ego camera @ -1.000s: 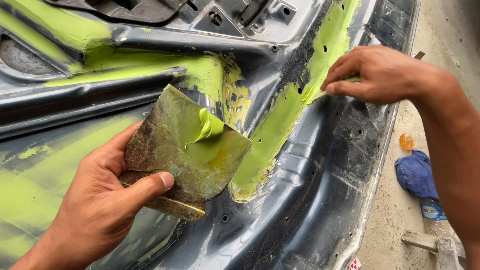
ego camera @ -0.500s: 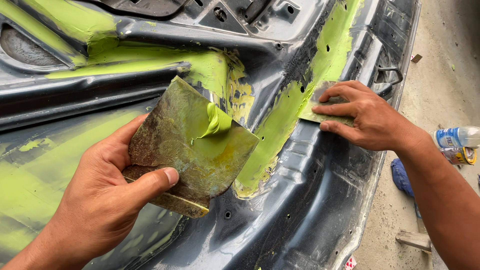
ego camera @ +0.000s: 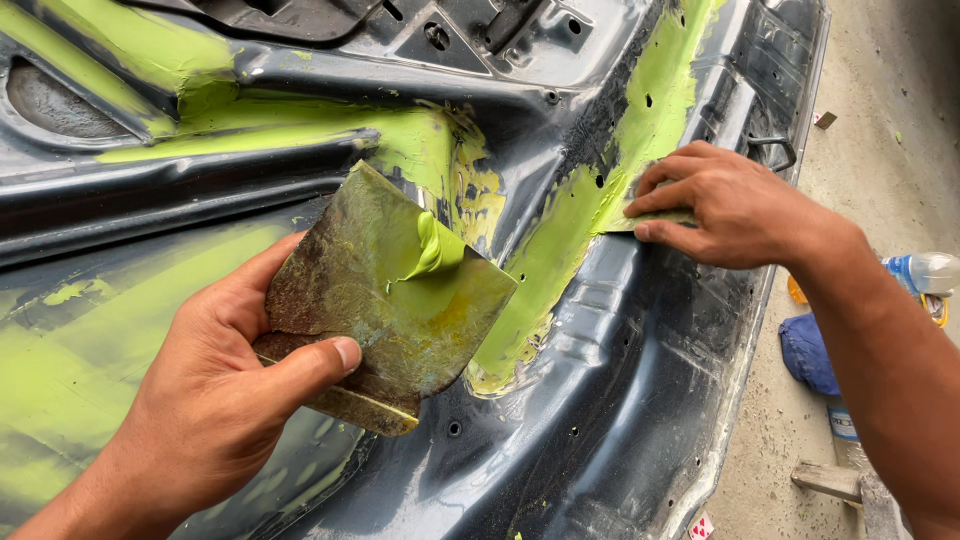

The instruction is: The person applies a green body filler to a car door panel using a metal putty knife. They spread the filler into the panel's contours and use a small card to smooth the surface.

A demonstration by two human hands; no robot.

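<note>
My left hand [ego camera: 215, 400] grips a flat, worn metal plate [ego camera: 385, 290] at the lower left, thumb across its near edge. A dab of green putty [ego camera: 432, 248] sits on top of the plate. My right hand [ego camera: 730, 205] presses a small flat spreader [ego camera: 650, 218], mostly hidden under the fingers, against a green putty strip [ego camera: 590, 200] on a dark car body panel [ego camera: 620, 400]. More green putty covers the panel's left side [ego camera: 70, 370] and top [ego camera: 150, 50].
To the right of the panel's edge is a concrete floor [ego camera: 880, 120]. On it lie a blue cloth [ego camera: 810, 350], a plastic bottle [ego camera: 925, 272] and a piece of wood [ego camera: 830, 480]. The panel has ridges and small holes.
My right hand has slid down the green strip toward me, from the panel's upper right to its middle. My left hand and the plate have stayed almost still.
</note>
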